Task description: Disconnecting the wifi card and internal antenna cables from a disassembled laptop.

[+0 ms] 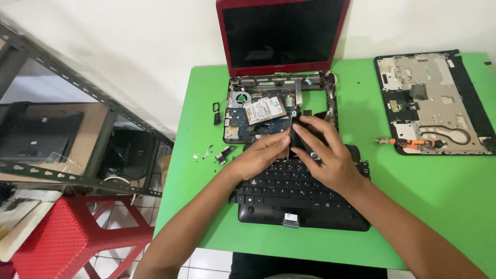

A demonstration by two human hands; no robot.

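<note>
A red laptop (283,36) stands open at the back of the green table (423,191), its base (258,116) stripped to the circuit board, fan and silver hard drive (265,109). A black keyboard panel (302,194) lies in front of the base. Over the keyboard's far edge my left hand (261,155) and my right hand (325,152) meet on a small black part (299,140). The right hand's fingers lie across the part and the left hand's fingertips pinch its left edge.
A detached laptop cover (434,101) lies at the right with an orange screwdriver (408,142) against it. Loose screws and small parts (219,152) sit left of the base. A metal shelf rack (77,103) and red stool (67,237) stand left of the table.
</note>
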